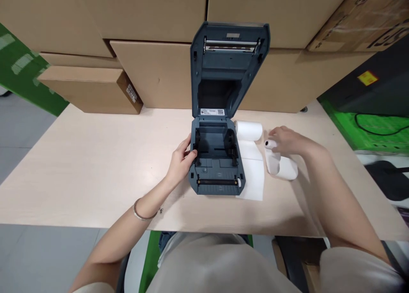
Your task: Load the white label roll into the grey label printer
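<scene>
A dark grey label printer [217, 156] stands on the table with its lid [230, 65] raised and its inner bay bare. My left hand [181, 161] grips the printer's left side, thumb over the edge. To the right of the printer lies a white paper roll [249, 130], with a flat strip of white paper [252, 171] stretching toward the table's front. My right hand [283, 140] is closed round a small white roll [270, 144], whose dark core end faces left. A curled white strip [286, 168] lies just below that hand.
Large cardboard boxes [153, 76] line the table's back edge. A flatter brown box [92, 90] rests at the back left of the table [96, 169]. On the right are a dark case [367, 88] with a yellow label and a black cable on a green surface.
</scene>
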